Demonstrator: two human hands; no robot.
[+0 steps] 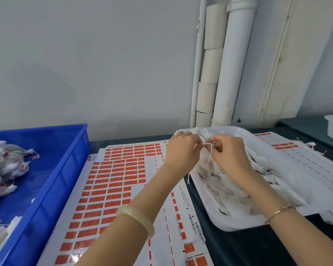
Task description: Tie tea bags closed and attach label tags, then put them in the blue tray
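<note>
Currently: our left hand (181, 148) and right hand (229, 153) pinch thin white string (210, 151), knotting it over the white plastic tray (210, 214), right edge of the tabletop (238, 248).

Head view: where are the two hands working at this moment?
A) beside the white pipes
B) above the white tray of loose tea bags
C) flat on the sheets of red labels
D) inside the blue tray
B: the left hand and right hand pinch a string over the far left end of the white tray. The blue tray sits well to the left.
</note>
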